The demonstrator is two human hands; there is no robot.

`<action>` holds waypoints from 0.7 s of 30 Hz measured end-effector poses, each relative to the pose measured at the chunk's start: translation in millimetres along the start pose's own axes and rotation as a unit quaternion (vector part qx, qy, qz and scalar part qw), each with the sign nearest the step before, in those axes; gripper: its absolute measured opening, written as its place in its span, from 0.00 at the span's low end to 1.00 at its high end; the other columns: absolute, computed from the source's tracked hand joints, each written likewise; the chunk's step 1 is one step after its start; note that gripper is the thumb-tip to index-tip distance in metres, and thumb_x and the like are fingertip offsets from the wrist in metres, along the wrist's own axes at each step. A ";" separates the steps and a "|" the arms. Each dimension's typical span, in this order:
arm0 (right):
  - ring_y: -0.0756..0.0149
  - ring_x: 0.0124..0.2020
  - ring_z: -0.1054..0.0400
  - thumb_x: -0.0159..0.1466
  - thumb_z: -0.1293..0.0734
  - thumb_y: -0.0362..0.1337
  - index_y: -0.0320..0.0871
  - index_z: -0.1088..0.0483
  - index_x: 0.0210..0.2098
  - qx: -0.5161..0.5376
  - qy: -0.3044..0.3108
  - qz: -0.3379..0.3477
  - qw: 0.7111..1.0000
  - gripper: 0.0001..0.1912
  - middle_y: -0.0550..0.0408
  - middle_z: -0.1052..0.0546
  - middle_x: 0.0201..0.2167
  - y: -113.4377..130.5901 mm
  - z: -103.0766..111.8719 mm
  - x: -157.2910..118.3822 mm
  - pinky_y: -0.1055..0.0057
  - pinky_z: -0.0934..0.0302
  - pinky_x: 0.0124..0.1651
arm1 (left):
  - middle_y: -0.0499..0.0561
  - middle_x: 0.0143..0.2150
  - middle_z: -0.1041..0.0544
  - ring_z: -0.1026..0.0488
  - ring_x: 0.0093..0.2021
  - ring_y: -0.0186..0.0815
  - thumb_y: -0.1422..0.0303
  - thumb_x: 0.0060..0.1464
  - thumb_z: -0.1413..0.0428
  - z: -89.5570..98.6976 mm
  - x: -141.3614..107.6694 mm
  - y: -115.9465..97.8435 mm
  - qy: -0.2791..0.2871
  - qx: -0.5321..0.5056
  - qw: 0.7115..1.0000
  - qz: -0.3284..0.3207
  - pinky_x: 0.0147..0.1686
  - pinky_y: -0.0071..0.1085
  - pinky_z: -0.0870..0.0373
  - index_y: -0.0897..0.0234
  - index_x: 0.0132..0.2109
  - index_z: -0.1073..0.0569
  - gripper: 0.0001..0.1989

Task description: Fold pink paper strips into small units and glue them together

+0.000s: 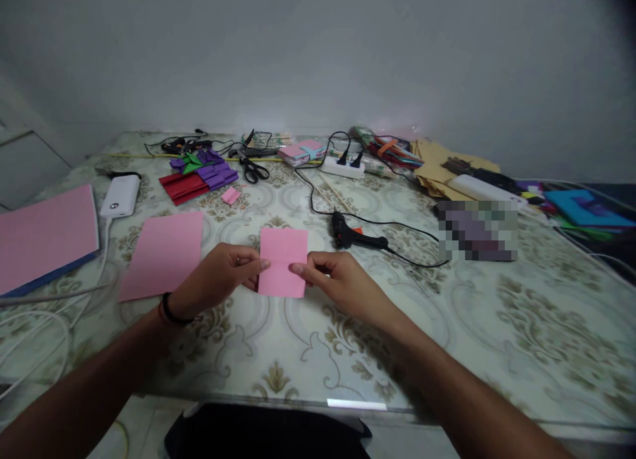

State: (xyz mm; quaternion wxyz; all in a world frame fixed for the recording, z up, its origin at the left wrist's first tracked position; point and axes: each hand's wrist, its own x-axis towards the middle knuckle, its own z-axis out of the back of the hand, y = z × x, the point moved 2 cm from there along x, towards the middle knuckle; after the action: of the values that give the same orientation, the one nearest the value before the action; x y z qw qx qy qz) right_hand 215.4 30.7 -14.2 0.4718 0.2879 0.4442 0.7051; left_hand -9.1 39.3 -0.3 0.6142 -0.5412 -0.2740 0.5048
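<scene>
A small rectangle of pink paper (283, 247) is held upright above the table between my two hands, with a faint crease across its middle. My left hand (229, 268) pinches its left edge, thumb in front and fingers behind. On the opposite edge, my right hand (338, 277) grips in the same way. A larger pink sheet (161, 254) lies flat just beyond my left wrist. To the right of the held paper rests a black glue gun (355, 235) with its cord trailing off.
Pink sheets on a blue backing (50, 237) and a white power bank (120, 195) with a cable lie left. Red folded paper (183, 187), purple folded strips (217, 175), black scissors (255, 171) and a white power strip (342, 167) sit at the back. A blurred-out object (477, 230) lies right.
</scene>
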 end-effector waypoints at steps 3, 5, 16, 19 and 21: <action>0.70 0.26 0.51 0.70 0.36 0.55 0.44 0.40 0.22 0.011 0.019 0.001 1.000 0.27 0.62 0.44 0.22 1.4 -1.3 -0.9 0.69 0.55 0.30 | 0.48 0.27 0.20 0.22 0.30 0.35 0.58 0.53 0.35 0.6 -0.3 -1.1 -0.011 0.003 1.000 -0.008 0.33 0.28 0.24 0.64 0.29 0.21 0.14; 0.70 0.26 0.51 0.69 0.36 0.54 0.44 0.40 0.23 0.012 0.023 0.001 1.000 0.26 0.62 0.43 0.23 2.1 -2.2 -1.3 0.70 0.55 0.30 | 0.48 0.27 0.20 0.23 0.30 0.35 0.57 0.54 0.37 1.0 -1.0 -2.2 -0.014 0.007 1.000 -0.011 0.33 0.28 0.24 0.64 0.29 0.21 0.14; 0.70 0.27 0.47 0.71 0.37 0.50 0.42 0.37 0.25 0.002 0.032 0.018 0.999 0.23 0.62 0.39 0.23 2.8 -5.1 -1.0 0.71 0.52 0.31 | 0.44 0.24 0.29 0.32 0.28 0.30 0.61 0.58 0.38 3.2 -3.8 -7.0 -0.035 -0.021 0.997 -0.066 0.31 0.25 0.34 0.65 0.26 0.26 0.16; 0.70 0.26 0.48 0.72 0.37 0.49 0.43 0.39 0.24 -0.007 0.016 0.017 1.000 0.23 0.62 0.40 0.22 3.2 -4.6 -1.0 0.71 0.52 0.30 | 0.44 0.25 0.27 0.30 0.29 0.30 0.62 0.59 0.39 2.9 -3.4 -5.2 -0.031 -0.024 0.997 -0.069 0.33 0.25 0.33 0.65 0.26 0.25 0.16; 0.70 0.26 0.46 0.72 0.38 0.49 0.43 0.37 0.25 -0.004 0.020 0.014 1.000 0.23 0.62 0.38 0.22 4.0 -4.3 -1.4 0.71 0.52 0.30 | 0.44 0.25 0.27 0.31 0.29 0.31 0.62 0.59 0.38 3.3 -3.1 -3.9 -0.038 -0.027 0.996 -0.072 0.33 0.26 0.33 0.65 0.26 0.25 0.16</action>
State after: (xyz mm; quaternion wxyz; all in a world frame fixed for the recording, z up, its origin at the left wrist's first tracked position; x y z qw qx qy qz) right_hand 210.7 27.2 -12.5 0.4537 0.2781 0.4467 0.7192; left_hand -11.8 38.1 4.9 0.6234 -0.5165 -0.3494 0.4717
